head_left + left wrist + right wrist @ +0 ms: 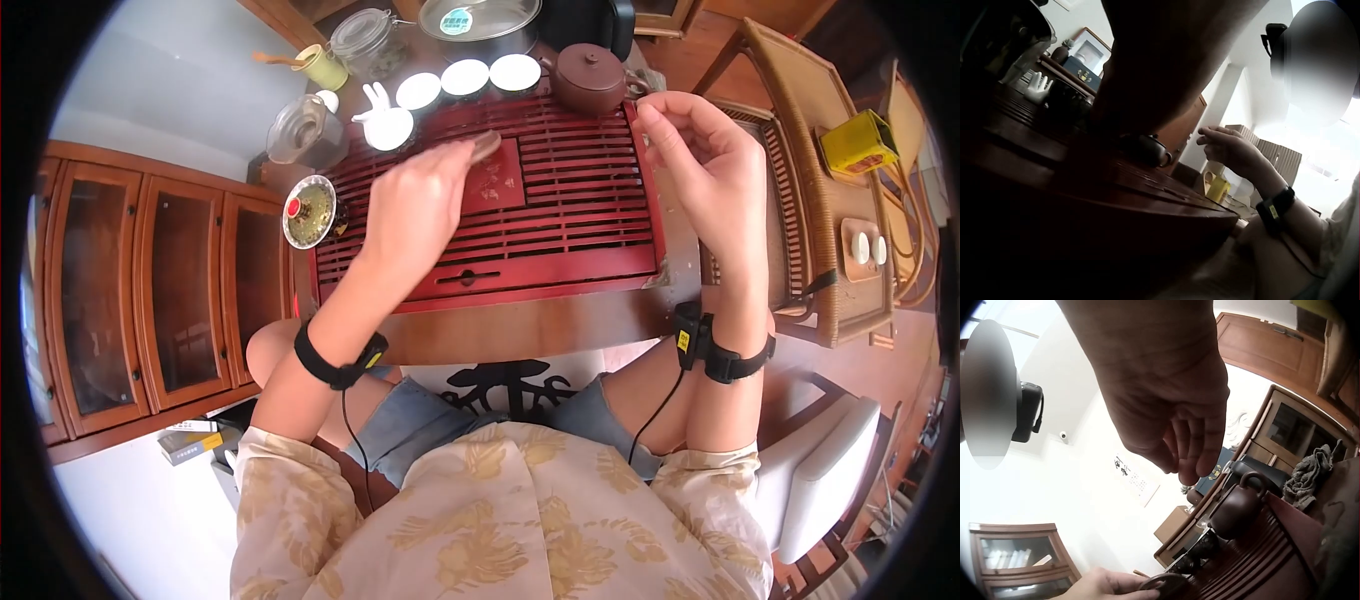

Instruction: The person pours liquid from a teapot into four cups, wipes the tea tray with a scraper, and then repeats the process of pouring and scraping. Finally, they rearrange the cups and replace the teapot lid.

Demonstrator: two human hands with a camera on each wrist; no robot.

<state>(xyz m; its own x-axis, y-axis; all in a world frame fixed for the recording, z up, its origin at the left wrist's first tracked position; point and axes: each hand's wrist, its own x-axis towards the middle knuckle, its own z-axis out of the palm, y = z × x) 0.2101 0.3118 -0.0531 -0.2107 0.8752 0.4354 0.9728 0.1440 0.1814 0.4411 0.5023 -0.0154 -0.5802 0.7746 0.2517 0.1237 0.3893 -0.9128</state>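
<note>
In the head view my left hand (420, 195) pinches a small brown disc (486, 148) above the red slatted tray (590, 230); in the right wrist view this disc (1169, 584) looks thin and round. Small pale bits (492, 185) lie on the tray's square panel below. My right hand (710, 165) is raised by the tray's right edge, fingers loosely bent, with nothing visible in them. Near it stands a lidded brown teapot (588, 82). In the left wrist view my left hand is a dark shape, its fingers hidden.
Three white-lined cups (465, 77) and a white rabbit figure (385, 128) line the tray's back. At its left are a patterned bowl (311, 212) and a clear pitcher (300, 135); glass jar (365, 42) behind. A wicker chair (790, 190) stands right.
</note>
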